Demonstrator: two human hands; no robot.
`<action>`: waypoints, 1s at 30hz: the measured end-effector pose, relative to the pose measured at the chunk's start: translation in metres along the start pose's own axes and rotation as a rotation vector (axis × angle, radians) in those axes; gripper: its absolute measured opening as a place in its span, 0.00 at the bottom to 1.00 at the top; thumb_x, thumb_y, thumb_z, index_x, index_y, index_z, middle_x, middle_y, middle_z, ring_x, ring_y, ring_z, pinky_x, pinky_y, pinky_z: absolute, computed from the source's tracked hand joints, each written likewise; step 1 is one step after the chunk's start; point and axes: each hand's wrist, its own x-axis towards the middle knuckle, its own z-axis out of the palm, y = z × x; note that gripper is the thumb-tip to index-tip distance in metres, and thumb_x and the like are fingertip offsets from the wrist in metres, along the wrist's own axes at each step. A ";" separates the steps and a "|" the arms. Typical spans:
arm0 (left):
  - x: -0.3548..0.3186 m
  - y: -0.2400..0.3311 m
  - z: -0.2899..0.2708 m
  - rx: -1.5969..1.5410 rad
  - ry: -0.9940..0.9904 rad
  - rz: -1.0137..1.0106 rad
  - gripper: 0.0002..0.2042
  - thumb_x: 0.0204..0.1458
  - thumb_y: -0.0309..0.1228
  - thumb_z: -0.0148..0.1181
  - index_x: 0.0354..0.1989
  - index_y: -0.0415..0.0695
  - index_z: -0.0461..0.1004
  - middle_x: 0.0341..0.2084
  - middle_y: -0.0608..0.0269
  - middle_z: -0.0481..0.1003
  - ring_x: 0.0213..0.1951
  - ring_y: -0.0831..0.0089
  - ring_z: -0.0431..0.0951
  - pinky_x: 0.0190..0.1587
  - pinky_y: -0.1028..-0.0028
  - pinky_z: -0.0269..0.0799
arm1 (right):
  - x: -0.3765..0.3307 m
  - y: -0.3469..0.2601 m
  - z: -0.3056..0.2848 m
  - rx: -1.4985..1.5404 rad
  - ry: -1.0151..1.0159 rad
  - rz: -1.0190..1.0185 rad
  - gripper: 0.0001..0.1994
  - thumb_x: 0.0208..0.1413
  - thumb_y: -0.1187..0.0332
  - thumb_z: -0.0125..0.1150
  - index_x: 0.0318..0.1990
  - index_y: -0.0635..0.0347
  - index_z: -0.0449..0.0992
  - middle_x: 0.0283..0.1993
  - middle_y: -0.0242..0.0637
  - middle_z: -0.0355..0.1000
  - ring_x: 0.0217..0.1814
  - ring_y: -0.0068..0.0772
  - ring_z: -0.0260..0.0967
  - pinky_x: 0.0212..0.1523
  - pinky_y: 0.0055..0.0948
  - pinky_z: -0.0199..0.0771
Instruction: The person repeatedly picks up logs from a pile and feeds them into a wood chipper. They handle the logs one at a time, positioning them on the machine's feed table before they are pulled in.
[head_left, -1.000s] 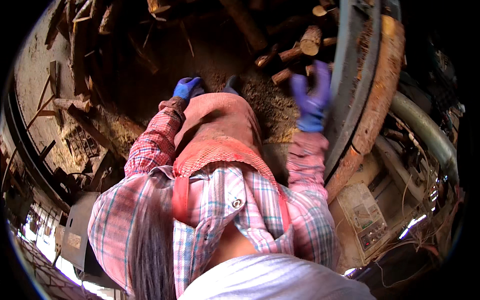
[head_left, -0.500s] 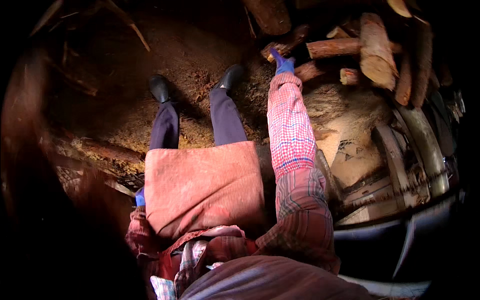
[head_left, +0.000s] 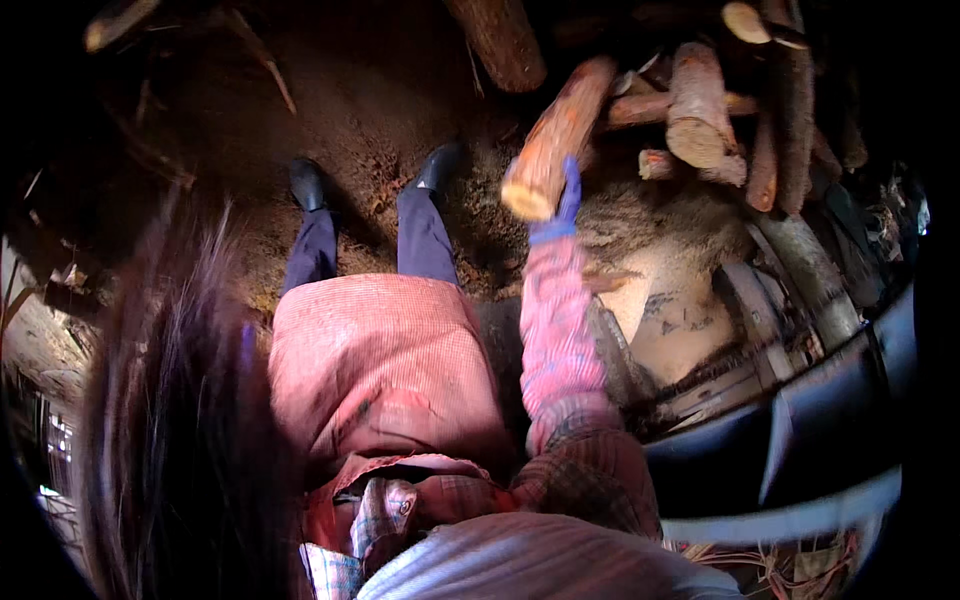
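Log [head_left: 562, 130] sits in the curled right hand [head_left: 566, 212]; hair [head_left: 165, 400] mostly hides what seems the left hand [head_left: 248, 345], grip can't be told.

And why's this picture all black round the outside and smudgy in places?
In the head view, the fisheye picture is rounded, so its corners are black; the hair looks smeared, probably by movement; the log in the right hand is slightly blurred; the apron is brighter.

Brown log [head_left: 568, 125] (yellowish end [head_left: 527, 200]) — purple-blue glove [head_left: 568, 205] — salmon apron [head_left: 380, 350], plaid shirt [head_left: 375, 520].
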 end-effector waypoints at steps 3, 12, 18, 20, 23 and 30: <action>0.006 0.133 0.031 -0.571 0.068 0.155 0.18 0.54 0.25 0.58 0.54 0.36 0.66 0.47 0.60 0.70 0.48 0.74 0.69 0.52 0.76 0.66 | -0.123 0.050 0.026 0.364 -0.399 0.267 0.29 0.49 0.46 0.57 0.52 0.59 0.68 0.43 0.41 0.71 0.42 0.36 0.69 0.47 0.37 0.71; -0.162 0.380 0.049 -0.929 -1.038 -0.483 0.22 0.46 0.42 0.65 0.45 0.40 0.74 0.35 0.58 0.77 0.36 0.65 0.77 0.40 0.66 0.72 | -0.452 0.108 0.108 -0.330 -0.303 0.473 0.27 0.46 0.57 0.67 0.50 0.62 0.69 0.40 0.34 0.73 0.39 0.30 0.73 0.42 0.30 0.75; -0.272 0.528 0.000 -0.819 -0.586 0.749 0.19 0.50 0.36 0.62 0.47 0.37 0.72 0.38 0.63 0.76 0.39 0.73 0.76 0.43 0.75 0.70 | -0.461 0.041 0.158 -0.771 -0.623 -0.215 0.45 0.34 0.61 0.76 0.59 0.65 0.55 0.55 0.41 0.64 0.54 0.34 0.63 0.56 0.34 0.64; -0.365 0.603 -0.024 -0.945 -0.678 0.932 0.21 0.47 0.35 0.65 0.47 0.38 0.69 0.38 0.63 0.75 0.37 0.75 0.74 0.43 0.76 0.70 | -0.463 -0.013 0.199 -0.755 -0.648 -0.645 0.51 0.36 0.56 0.75 0.65 0.63 0.47 0.63 0.45 0.56 0.64 0.36 0.54 0.65 0.36 0.52; -0.473 0.687 -0.028 -0.843 -0.962 1.420 0.24 0.51 0.40 0.61 0.51 0.36 0.68 0.41 0.61 0.74 0.43 0.75 0.73 0.46 0.74 0.68 | -0.444 -0.128 0.195 -0.843 -0.460 -1.230 0.43 0.43 0.62 0.70 0.64 0.63 0.49 0.65 0.46 0.53 0.65 0.36 0.53 0.63 0.33 0.54; -0.513 0.687 0.001 -0.464 -0.648 1.506 0.21 0.50 0.43 0.61 0.46 0.39 0.72 0.36 0.62 0.74 0.39 0.75 0.71 0.42 0.74 0.68 | -0.541 -0.379 0.175 -1.134 -0.067 -1.618 0.42 0.37 0.65 0.75 0.61 0.60 0.57 0.53 0.41 0.68 0.50 0.33 0.68 0.50 0.31 0.71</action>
